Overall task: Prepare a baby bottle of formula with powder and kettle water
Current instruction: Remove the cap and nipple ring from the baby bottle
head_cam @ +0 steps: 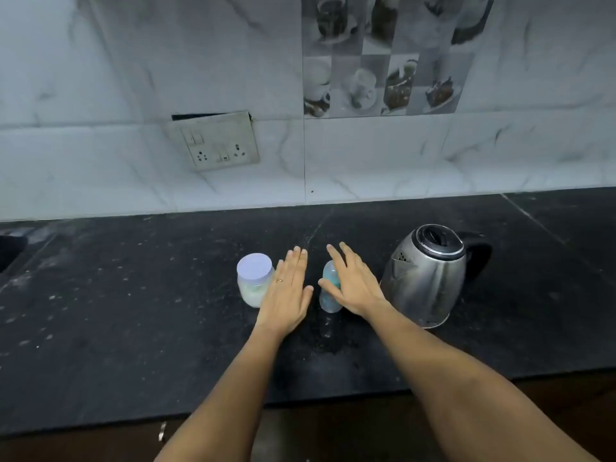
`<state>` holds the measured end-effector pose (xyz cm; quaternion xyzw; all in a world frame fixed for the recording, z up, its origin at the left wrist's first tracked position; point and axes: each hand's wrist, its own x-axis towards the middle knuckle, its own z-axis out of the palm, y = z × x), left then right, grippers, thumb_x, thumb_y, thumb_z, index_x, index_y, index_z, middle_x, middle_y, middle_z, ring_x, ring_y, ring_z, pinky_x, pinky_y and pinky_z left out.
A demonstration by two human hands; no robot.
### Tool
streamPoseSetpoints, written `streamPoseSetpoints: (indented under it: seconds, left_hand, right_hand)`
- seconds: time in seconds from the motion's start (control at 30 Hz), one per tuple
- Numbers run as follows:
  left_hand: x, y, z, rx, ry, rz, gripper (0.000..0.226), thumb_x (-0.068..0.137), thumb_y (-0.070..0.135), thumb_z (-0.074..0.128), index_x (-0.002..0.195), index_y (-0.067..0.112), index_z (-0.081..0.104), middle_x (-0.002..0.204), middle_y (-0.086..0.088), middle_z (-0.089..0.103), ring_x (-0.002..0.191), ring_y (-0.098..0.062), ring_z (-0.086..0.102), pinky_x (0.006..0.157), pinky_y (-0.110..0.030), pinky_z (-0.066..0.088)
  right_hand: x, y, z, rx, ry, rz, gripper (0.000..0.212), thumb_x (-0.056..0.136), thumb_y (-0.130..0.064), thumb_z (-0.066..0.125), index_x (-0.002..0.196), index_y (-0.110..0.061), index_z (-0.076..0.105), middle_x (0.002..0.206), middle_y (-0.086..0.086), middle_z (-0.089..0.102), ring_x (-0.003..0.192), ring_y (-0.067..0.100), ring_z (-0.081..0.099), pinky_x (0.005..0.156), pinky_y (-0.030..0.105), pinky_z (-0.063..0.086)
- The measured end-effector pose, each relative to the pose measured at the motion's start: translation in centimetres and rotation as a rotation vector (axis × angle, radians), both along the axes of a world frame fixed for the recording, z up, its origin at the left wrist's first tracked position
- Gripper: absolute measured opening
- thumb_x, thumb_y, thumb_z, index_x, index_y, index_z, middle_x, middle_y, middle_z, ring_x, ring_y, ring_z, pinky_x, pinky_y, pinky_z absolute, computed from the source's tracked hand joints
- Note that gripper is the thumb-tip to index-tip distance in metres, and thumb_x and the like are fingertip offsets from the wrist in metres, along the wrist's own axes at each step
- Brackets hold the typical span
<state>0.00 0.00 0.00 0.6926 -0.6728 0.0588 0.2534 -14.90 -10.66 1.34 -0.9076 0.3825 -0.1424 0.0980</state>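
A small clear baby bottle [329,295] with a bluish top stands upright on the black counter [133,311]. My right hand [353,281] hovers flat over its right side, thumb across the bottle's front, fingers spread. My left hand [288,291], wearing a ring, lies flat and open just left of the bottle. Partly behind that hand stands a clear jar of white powder [252,278] with a pale lid. A steel kettle [430,275] with a black lid and handle stands to the right of the bottle.
A tiled wall with a tilted switch-and-socket plate [213,141] rises behind the counter. A dark object [11,250] shows at the far left edge. The counter's front edge [300,408] runs under my forearms.
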Motion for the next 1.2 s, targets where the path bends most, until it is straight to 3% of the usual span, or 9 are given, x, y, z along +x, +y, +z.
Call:
streamPoseSetpoints:
  seconds: [0.23,0.4,0.6,0.7,0.77,0.83,0.9,1.07,1.2]
  left_hand:
    - [-0.9,0.6,-1.1,0.099,0.030,0.019,0.072,0.096,0.024,0.050,0.151,0.005,0.009,0.155,-0.004,-0.001,0.147,-0.021,0.004,0.118,-0.030,-0.002]
    - [-1.6,0.5,-1.5,0.119,0.224,0.035,0.080,0.094,0.031,0.057,0.152,0.009,0.006,0.160,-0.004,0.006,0.143,-0.007,-0.006,0.115,-0.019,-0.010]
    - [-2.7,1.1,-2.0,0.196,0.718,0.031,0.092,0.074,0.037,0.079,0.149,0.022,0.029,0.149,0.014,0.034,0.137,-0.004,0.029,0.111,-0.025,0.027]
    - [-3.8,1.6,-2.6,0.190,0.877,-0.014,0.075,0.064,0.028,0.085,0.130,0.030,0.051,0.118,0.015,0.063,0.108,0.000,0.058,0.091,-0.023,0.049]
    - [-4.6,2.0,-2.8,0.178,0.968,0.012,0.061,0.065,0.017,0.081,0.120,0.031,0.058,0.098,0.010,0.069,0.091,-0.004,0.065,0.079,-0.030,0.056]
    - [-5.2,2.6,-3.3,0.171,1.025,0.038,0.052,0.068,0.013,0.075,0.113,0.033,0.061,0.090,0.006,0.070,0.084,-0.006,0.067,0.072,-0.030,0.058]
    - [-5.5,3.3,-4.0,0.175,1.042,0.017,0.049,0.070,0.012,0.074,0.112,0.034,0.062,0.090,0.006,0.070,0.084,-0.007,0.067,0.067,-0.021,0.055]
    - [-6.1,4.3,-5.4,0.098,1.047,-0.008,0.047,0.070,0.028,0.078,0.114,0.026,0.062,0.098,0.011,0.071,0.094,-0.003,0.066,0.076,-0.019,0.051]
    - [-6.1,4.3,-5.4,0.116,1.034,-0.027,0.042,0.072,0.024,0.078,0.112,0.027,0.062,0.097,0.009,0.071,0.092,-0.006,0.067,0.077,-0.025,0.053]
  right_hand:
    - [0.5,0.3,-0.5,0.043,0.036,-0.022,0.061,0.095,-0.046,0.044,0.145,-0.017,0.026,0.127,0.011,0.045,0.109,0.027,0.052,0.086,0.039,0.047]
    - [0.5,0.2,0.7,0.072,0.021,-0.012,0.052,0.092,-0.043,0.052,0.134,-0.019,0.034,0.112,0.009,0.052,0.095,0.025,0.056,0.070,0.036,0.048]
    - [-1.2,2.4,2.1,0.067,-0.096,0.089,0.048,0.084,-0.047,0.057,0.121,-0.022,0.041,0.100,0.001,0.058,0.086,0.019,0.056,0.067,0.035,0.049]
    - [-1.8,4.4,2.1,0.085,-0.098,0.103,0.046,0.079,-0.050,0.056,0.116,-0.025,0.040,0.097,-0.003,0.058,0.085,0.018,0.056,0.067,0.037,0.050]
    - [-1.9,5.4,1.9,0.088,-0.073,0.117,0.046,0.078,-0.050,0.056,0.114,-0.026,0.040,0.097,-0.004,0.057,0.086,0.017,0.056,0.066,0.037,0.049]
    - [-2.2,6.2,1.7,0.092,-0.035,0.127,0.047,0.079,-0.049,0.057,0.115,-0.024,0.040,0.099,-0.003,0.055,0.089,0.018,0.055,0.067,0.036,0.048]
    - [-2.4,6.7,1.6,0.071,0.037,0.131,0.048,0.081,-0.052,0.055,0.116,-0.023,0.040,0.102,-0.002,0.053,0.091,0.020,0.056,0.066,0.035,0.047]
    - [-1.8,7.3,2.0,0.085,0.280,-0.003,0.066,0.083,-0.069,0.046,0.130,-0.025,0.038,0.113,0.008,0.044,0.089,0.031,0.060,0.062,0.034,0.038]
    - [-0.9,7.2,3.0,0.067,0.354,0.060,0.045,0.089,-0.049,0.051,0.110,-0.010,0.047,0.101,0.010,0.051,0.087,0.034,0.061,0.062,0.033,0.034]
